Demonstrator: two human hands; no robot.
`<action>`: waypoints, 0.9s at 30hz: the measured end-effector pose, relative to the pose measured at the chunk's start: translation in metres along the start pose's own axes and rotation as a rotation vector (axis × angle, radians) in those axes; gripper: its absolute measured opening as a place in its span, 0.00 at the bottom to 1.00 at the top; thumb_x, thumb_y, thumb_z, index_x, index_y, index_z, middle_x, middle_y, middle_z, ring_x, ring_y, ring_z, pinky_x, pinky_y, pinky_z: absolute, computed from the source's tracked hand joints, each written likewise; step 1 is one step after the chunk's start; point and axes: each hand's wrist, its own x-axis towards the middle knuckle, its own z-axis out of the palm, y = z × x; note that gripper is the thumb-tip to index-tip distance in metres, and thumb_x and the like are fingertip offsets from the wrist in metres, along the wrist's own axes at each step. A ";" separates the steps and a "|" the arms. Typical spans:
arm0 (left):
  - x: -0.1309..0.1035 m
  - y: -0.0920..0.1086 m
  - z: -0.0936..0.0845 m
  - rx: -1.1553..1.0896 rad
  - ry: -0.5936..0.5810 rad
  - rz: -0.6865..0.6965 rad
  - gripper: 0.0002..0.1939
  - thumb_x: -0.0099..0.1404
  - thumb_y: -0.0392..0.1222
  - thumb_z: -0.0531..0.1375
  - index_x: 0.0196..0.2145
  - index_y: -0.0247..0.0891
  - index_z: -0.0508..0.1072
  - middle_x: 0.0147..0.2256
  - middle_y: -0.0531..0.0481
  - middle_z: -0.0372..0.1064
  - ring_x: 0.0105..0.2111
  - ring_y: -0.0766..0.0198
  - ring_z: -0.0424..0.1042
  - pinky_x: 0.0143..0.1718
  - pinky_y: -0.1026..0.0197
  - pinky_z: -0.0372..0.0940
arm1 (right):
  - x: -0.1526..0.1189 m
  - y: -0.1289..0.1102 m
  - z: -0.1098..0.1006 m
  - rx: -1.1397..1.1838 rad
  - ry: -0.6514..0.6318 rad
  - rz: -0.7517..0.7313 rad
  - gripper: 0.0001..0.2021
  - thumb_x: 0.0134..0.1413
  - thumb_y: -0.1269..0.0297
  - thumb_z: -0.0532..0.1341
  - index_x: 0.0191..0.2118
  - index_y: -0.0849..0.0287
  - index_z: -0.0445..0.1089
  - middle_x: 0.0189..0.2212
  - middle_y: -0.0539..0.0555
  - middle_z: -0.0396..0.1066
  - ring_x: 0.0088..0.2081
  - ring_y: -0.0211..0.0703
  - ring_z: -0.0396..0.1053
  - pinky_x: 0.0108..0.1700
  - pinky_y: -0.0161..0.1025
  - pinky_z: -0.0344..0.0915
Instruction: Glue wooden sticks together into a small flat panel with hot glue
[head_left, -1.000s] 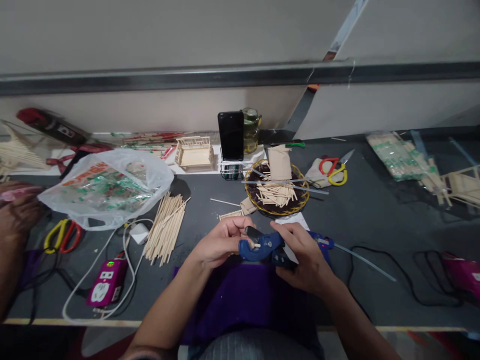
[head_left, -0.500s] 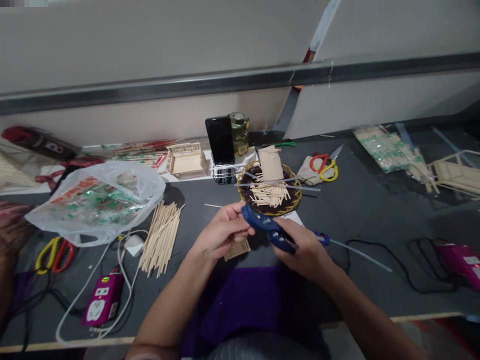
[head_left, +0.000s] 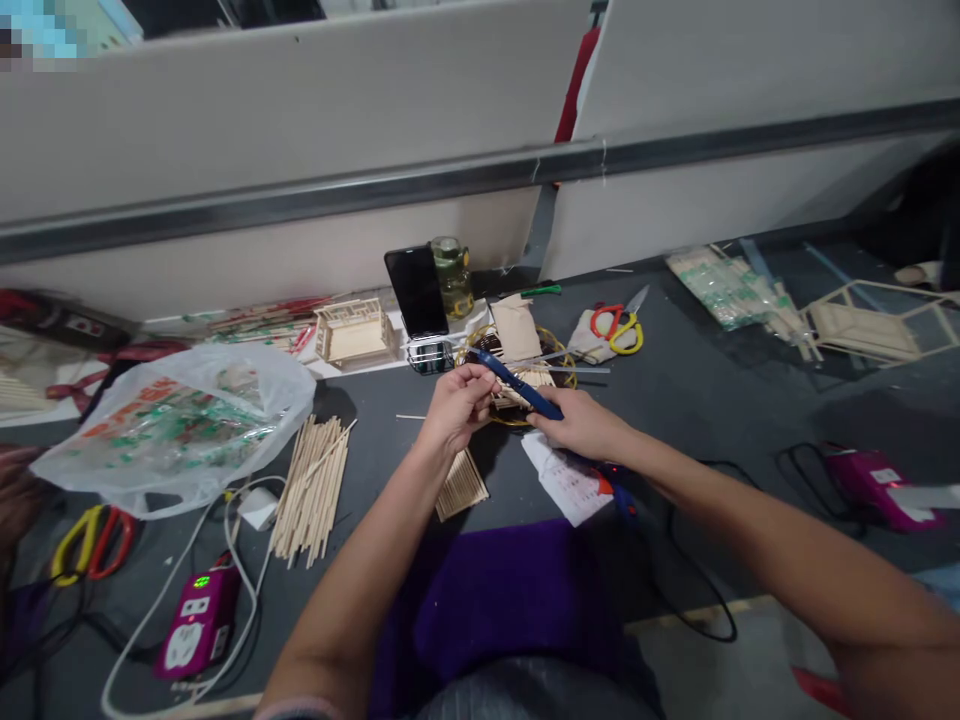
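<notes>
My right hand (head_left: 583, 424) is wrapped round the handles of a blue plier-like hand tool (head_left: 517, 382), held over the near side of a wicker basket (head_left: 574, 372). My left hand (head_left: 459, 402) is closed in a pinch at the tool's far end; what lies between its fingertips is too small to make out. Cut wooden sticks (head_left: 551, 378), a folded brown packet (head_left: 516, 328) and long translucent sticks (head_left: 592, 371) lie in or across the basket. Below my left hand is a small slatted wooden panel (head_left: 463, 487). A printed paper (head_left: 566, 482) lies below my right hand.
Left are loose wooden sticks (head_left: 313, 490), a plastic bag (head_left: 187, 420) and a magenta power box (head_left: 196, 620) with cables. Behind stand a phone (head_left: 417, 290) and a small wooden model (head_left: 356, 338). Scissors (head_left: 621, 328) lie right of the basket. Another person's hand (head_left: 19, 490) shows far left.
Both hands and the blue tool have moved away from me, up to the basket. The tool is turned edge-on, and the panel and paper show more fully. The camera view has shifted.
</notes>
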 end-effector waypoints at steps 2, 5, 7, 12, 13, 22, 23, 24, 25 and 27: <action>0.002 -0.003 -0.001 0.004 -0.001 -0.029 0.17 0.43 0.39 0.71 0.23 0.33 0.66 0.19 0.55 0.67 0.13 0.79 0.50 0.13 0.72 0.42 | 0.000 0.004 0.000 -0.013 -0.025 0.004 0.14 0.56 0.61 0.57 0.45 0.60 0.72 0.39 0.57 0.77 0.40 0.49 0.74 0.41 0.38 0.65; 0.005 -0.008 -0.003 0.001 0.003 -0.060 0.17 0.42 0.37 0.71 0.23 0.33 0.66 0.19 0.55 0.66 0.13 0.80 0.49 0.13 0.72 0.41 | 0.000 0.006 0.000 -0.041 -0.056 0.016 0.15 0.56 0.61 0.56 0.45 0.61 0.73 0.36 0.57 0.77 0.37 0.48 0.74 0.38 0.37 0.64; 0.007 -0.012 -0.004 -0.011 0.003 -0.073 0.16 0.42 0.36 0.71 0.23 0.33 0.66 0.19 0.55 0.66 0.12 0.80 0.50 0.13 0.72 0.41 | -0.001 0.005 0.001 -0.053 -0.065 0.018 0.14 0.56 0.62 0.56 0.44 0.61 0.73 0.34 0.57 0.77 0.35 0.47 0.73 0.35 0.36 0.63; 0.015 -0.024 -0.007 -0.045 0.007 -0.101 0.15 0.43 0.35 0.70 0.22 0.32 0.66 0.18 0.56 0.63 0.12 0.81 0.49 0.12 0.73 0.40 | 0.000 0.002 0.002 -0.053 -0.053 0.035 0.10 0.55 0.66 0.57 0.38 0.61 0.74 0.30 0.55 0.76 0.34 0.47 0.73 0.35 0.36 0.63; 0.016 -0.025 -0.008 -0.048 0.008 -0.103 0.14 0.44 0.34 0.70 0.22 0.32 0.66 0.18 0.56 0.64 0.12 0.81 0.49 0.12 0.73 0.40 | 0.000 0.001 0.002 -0.036 -0.056 0.054 0.09 0.54 0.66 0.57 0.36 0.60 0.74 0.28 0.54 0.75 0.32 0.46 0.72 0.34 0.36 0.64; 0.005 -0.027 -0.025 -0.134 -0.008 -0.102 0.12 0.52 0.29 0.66 0.36 0.28 0.73 0.24 0.52 0.68 0.17 0.78 0.59 0.15 0.74 0.53 | -0.024 0.008 -0.018 0.873 -0.169 0.348 0.10 0.45 0.62 0.64 0.34 0.60 0.67 0.22 0.49 0.68 0.22 0.37 0.67 0.25 0.35 0.66; 0.002 -0.027 -0.027 -0.152 -0.011 -0.106 0.14 0.52 0.28 0.65 0.38 0.29 0.74 0.25 0.51 0.69 0.18 0.77 0.62 0.18 0.74 0.57 | -0.029 0.008 -0.020 0.911 -0.129 0.327 0.14 0.44 0.62 0.65 0.38 0.60 0.67 0.25 0.51 0.70 0.25 0.38 0.69 0.29 0.36 0.68; -0.001 -0.026 -0.029 -0.168 -0.015 -0.106 0.15 0.53 0.27 0.65 0.40 0.29 0.74 0.26 0.50 0.70 0.20 0.75 0.65 0.20 0.73 0.62 | -0.034 0.007 -0.022 0.925 -0.095 0.304 0.17 0.43 0.62 0.65 0.41 0.61 0.67 0.28 0.52 0.71 0.29 0.40 0.70 0.32 0.38 0.69; -0.004 -0.025 -0.031 -0.182 -0.019 -0.101 0.15 0.53 0.26 0.64 0.41 0.30 0.74 0.27 0.50 0.71 0.22 0.73 0.69 0.24 0.71 0.66 | -0.040 0.006 -0.023 0.918 -0.070 0.280 0.20 0.43 0.60 0.65 0.44 0.60 0.67 0.31 0.54 0.72 0.31 0.41 0.71 0.34 0.39 0.70; -0.011 -0.024 -0.036 -0.211 -0.027 -0.076 0.16 0.54 0.26 0.64 0.42 0.32 0.74 0.30 0.48 0.73 0.28 0.69 0.74 0.31 0.67 0.71 | -0.052 0.003 -0.020 0.846 -0.047 0.227 0.23 0.46 0.56 0.64 0.48 0.59 0.66 0.36 0.55 0.72 0.35 0.44 0.72 0.34 0.40 0.70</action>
